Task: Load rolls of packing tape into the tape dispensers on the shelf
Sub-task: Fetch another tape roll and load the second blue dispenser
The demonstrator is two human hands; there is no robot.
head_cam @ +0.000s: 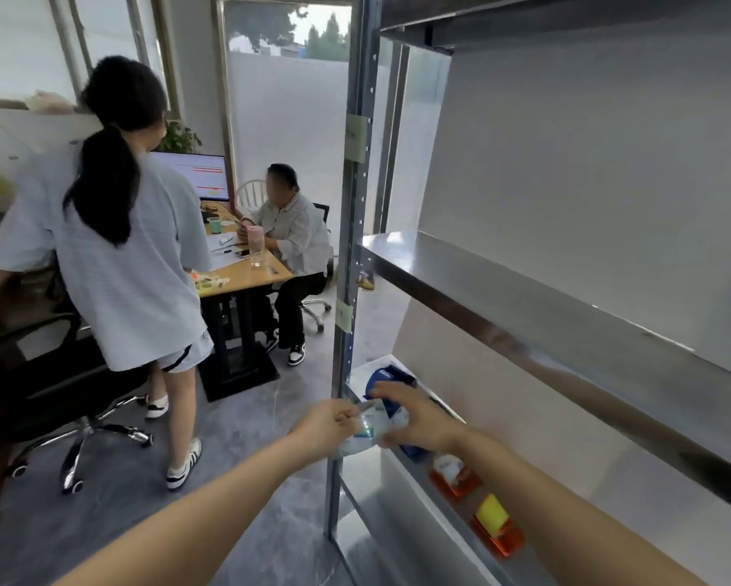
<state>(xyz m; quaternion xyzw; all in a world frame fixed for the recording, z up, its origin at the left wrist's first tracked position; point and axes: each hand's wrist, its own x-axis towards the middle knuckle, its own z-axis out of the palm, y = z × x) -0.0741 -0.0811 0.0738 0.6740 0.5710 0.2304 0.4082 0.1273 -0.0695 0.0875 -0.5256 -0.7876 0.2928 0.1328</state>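
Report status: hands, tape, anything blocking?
Left hand pinches clear tape roll; right hand grips it. Roll at blue tape dispenser, not yet loaded. Shelf post close by left hand.

My left forearm [194, 522] and my right forearm [562, 522] are bare along all of their visible length, from the lower edge of the view up to the wrists. Both are slim and smooth, narrowing evenly toward the wrist. My left hand [323, 427] and my right hand [421, 422] are bare too, with uncovered wrists. The fingers [387, 389] of my right hand are long and slender. Motion blur softens both hands, so nails and finer detail cannot be made out. Whether I wear sleeves higher up cannot be told.
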